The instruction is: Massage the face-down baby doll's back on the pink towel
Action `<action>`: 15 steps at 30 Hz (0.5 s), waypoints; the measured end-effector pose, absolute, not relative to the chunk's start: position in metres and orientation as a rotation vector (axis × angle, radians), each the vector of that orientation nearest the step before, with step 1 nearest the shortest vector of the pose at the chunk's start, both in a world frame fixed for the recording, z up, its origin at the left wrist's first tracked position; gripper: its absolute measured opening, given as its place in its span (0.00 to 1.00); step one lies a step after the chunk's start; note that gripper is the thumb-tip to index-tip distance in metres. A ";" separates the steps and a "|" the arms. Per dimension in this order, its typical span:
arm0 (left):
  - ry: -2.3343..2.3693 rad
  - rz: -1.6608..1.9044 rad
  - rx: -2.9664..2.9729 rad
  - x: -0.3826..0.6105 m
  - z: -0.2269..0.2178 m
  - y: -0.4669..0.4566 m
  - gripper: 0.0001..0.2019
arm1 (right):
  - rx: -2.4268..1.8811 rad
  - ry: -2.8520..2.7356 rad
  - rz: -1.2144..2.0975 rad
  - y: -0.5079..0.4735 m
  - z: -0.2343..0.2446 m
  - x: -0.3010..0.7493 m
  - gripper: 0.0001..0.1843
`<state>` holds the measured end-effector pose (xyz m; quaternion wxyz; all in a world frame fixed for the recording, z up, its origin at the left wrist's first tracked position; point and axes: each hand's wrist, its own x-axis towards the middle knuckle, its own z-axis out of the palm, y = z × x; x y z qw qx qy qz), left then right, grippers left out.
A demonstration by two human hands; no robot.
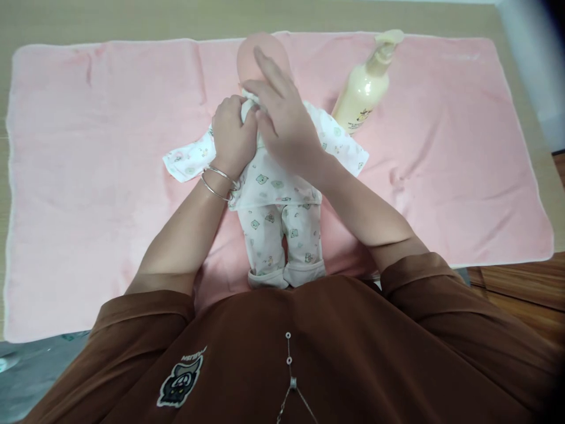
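Here, in the head view, the baby doll (279, 197) is lying face up at the middle of the frame on a pink towel (88, 176). The left hand (232, 138) is curling its fingers tight on the collar (249, 99) of the doll's printed top. The right hand (285, 121) is lying over the doll's chest, fingers stretched and slightly apart. A pump bottle (364, 88) is lying at upper right of centre, just beside the doll.

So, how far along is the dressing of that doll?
Done: the patterned trousers are on both legs, and the top covers the body of the doll. In hand: the left hand grips the collar at the neck, and the right hand lies over it, stretched toward the head. Left, probably: closing the neckline.
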<state>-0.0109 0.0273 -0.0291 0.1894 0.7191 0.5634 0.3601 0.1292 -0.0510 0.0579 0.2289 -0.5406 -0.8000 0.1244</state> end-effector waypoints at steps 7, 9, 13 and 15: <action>1.612 1.011 1.970 -0.012 -0.031 0.029 0.09 | -1.798 -2.178 0.400 -0.039 0.048 0.126 0.31; 1.606 1.031 1.948 -0.012 -0.030 0.029 0.05 | -1.752 -2.164 0.359 -0.042 0.054 0.123 0.31; 1.623 1.016 1.907 -0.010 -0.029 0.029 0.04 | -1.776 -2.167 0.248 -0.047 0.055 0.118 0.30; 1.631 1.011 1.896 -0.010 -0.029 0.030 0.04 | -1.806 -2.173 0.320 -0.048 0.053 0.119 0.29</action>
